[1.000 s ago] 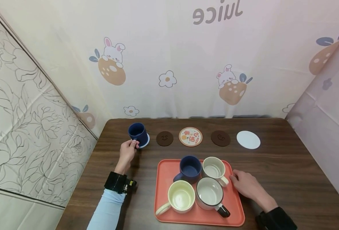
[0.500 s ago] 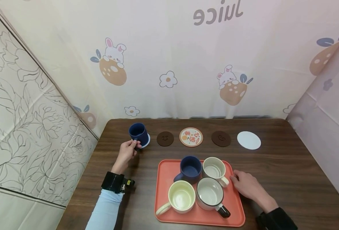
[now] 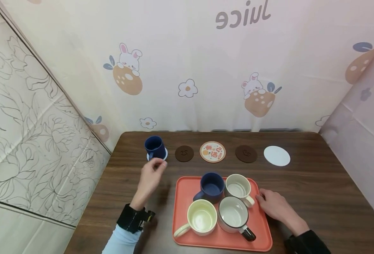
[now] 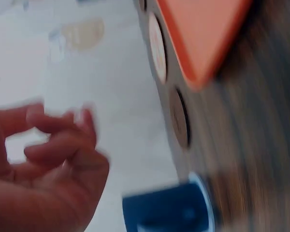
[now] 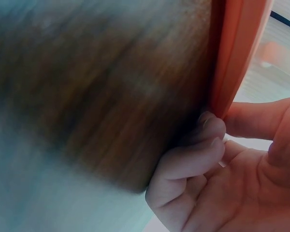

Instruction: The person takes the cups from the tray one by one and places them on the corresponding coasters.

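Note:
My left hand (image 3: pixel 157 165) hovers just in front of a dark blue mug (image 3: pixel 155 146) that stands on a white coaster (image 3: pixel 164 154) at the table's back left. Its fingers are loosely curled and hold nothing. The left wrist view is blurred and shows the left hand (image 4: pixel 53 130) apart from the blue mug (image 4: pixel 169 210). My right hand (image 3: pixel 263 196) holds the right rim of an orange tray (image 3: pixel 222 241). In the right wrist view, the right hand (image 5: pixel 217 126) has its curled fingers and thumb against the tray's edge (image 5: pixel 237 53).
The tray carries a blue mug (image 3: pixel 211 185), a cream mug (image 3: pixel 237 186), a pale yellow mug (image 3: pixel 199 217) and a white mug with a dark handle (image 3: pixel 234 214). Behind it lie a brown coaster (image 3: pixel 184 153), a printed coaster (image 3: pixel 212 151), a second brown coaster (image 3: pixel 246 153) and a white coaster (image 3: pixel 277 156).
My left hand has let go of the blue mug's handle and drawn back toward me and to the right. The mug stays on its coaster. The right hand has not moved.

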Demonstrator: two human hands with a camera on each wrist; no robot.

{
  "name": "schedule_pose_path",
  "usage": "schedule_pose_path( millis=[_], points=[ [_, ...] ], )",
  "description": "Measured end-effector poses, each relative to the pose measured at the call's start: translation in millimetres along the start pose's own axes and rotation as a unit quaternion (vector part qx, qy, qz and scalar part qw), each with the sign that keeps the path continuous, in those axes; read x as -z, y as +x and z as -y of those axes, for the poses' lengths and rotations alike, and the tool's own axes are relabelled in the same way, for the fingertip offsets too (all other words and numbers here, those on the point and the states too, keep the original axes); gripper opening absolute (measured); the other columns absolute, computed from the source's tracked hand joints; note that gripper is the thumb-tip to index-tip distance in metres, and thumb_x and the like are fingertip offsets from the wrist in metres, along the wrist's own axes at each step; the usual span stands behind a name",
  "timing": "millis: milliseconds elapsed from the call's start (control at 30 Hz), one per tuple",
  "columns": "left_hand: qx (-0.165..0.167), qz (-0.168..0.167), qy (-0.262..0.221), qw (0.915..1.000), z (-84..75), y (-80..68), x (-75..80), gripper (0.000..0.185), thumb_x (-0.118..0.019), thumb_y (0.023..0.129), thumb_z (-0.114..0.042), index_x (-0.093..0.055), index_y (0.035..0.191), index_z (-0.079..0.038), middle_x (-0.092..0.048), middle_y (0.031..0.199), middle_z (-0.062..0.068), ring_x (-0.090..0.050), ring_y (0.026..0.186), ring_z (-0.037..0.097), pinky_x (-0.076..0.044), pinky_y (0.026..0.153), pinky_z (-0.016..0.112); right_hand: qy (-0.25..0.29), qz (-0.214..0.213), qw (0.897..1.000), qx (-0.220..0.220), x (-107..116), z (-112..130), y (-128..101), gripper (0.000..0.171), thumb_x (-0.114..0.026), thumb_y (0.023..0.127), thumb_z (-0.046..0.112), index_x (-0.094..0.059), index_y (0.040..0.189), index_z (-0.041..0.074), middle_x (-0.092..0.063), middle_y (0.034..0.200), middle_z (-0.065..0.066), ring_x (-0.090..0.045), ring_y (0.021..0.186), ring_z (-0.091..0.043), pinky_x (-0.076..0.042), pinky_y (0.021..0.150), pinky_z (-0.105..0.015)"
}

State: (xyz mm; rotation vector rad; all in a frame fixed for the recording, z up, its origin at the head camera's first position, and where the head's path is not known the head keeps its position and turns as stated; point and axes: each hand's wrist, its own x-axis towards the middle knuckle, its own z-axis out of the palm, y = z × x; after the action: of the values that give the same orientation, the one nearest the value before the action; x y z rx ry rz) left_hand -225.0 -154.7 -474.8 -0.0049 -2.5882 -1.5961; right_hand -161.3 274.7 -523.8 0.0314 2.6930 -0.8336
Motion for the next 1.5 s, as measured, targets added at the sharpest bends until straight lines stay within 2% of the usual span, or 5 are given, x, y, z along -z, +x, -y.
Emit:
schedule_pose_path(
  millis=[233,400,733,1233,1500],
  points=[
    [0.001,0.267,0.061,0.9617,-18.0,-23.5,-36.6,0.027,-0.065,0.107,-0.033,-0.074,0.117,-0.01,-0.068,0.111,0.003,-0.06,0.093,0.022,-0.053,0.079,0.038,0.0,0.0,1.0,-0.007,-1,-1,-1,0.017,-0.054,0.106,0.018,-0.061,0.093,0.008,-0.051,0.072,-0.005,-0.053,0.064,-0.02,-0.04,0.061,-0.036],
    [-0.006,0.352,0.049,0.9347,-20.2,-28.5,-49.1,0.021,-0.065,0.107,-0.03,-0.077,0.108,-0.012,-0.069,0.098,0.001,-0.059,0.094,0.021,-0.05,0.083,0.039,0.009,0.008,1.0,-0.013,-1,0,-1,0.017,-0.055,0.107,0.018,-0.062,0.096,0.007,-0.052,0.072,-0.005,-0.054,0.064,-0.02,-0.041,0.061,-0.036],
    [-0.032,0.387,0.01,0.9213,-18.3,-28.0,-54.5,0.016,-0.066,0.106,-0.019,-0.079,0.101,-0.012,-0.069,0.086,-0.002,-0.059,0.086,0.015,-0.049,0.08,0.031,0.0,0.006,1.0,-0.01,2,3,-1,0.017,-0.054,0.107,0.018,-0.061,0.095,0.007,-0.051,0.073,-0.005,-0.053,0.065,-0.02,-0.04,0.061,-0.036],
    [-0.039,0.362,0.041,0.9303,-16.2,-29.3,-55.7,0.015,-0.067,0.105,-0.014,-0.08,0.098,-0.011,-0.07,0.089,-0.002,-0.06,0.087,0.015,-0.051,0.082,0.033,0.005,0.018,1.0,-0.014,1,4,1,0.018,-0.053,0.108,0.018,-0.063,0.099,0.006,-0.052,0.074,-0.005,-0.053,0.065,-0.02,-0.04,0.061,-0.036],
    [0.005,0.387,0.001,0.9222,-13.8,-25.3,-56.8,0.019,-0.064,0.107,-0.018,-0.08,0.102,-0.009,-0.07,0.089,0.004,-0.059,0.089,0.022,-0.047,0.079,0.034,0.011,0.022,1.0,-0.019,1,2,0,0.017,-0.054,0.107,0.017,-0.063,0.099,0.005,-0.052,0.074,-0.006,-0.054,0.065,-0.02,-0.041,0.061,-0.036]
  ],
)
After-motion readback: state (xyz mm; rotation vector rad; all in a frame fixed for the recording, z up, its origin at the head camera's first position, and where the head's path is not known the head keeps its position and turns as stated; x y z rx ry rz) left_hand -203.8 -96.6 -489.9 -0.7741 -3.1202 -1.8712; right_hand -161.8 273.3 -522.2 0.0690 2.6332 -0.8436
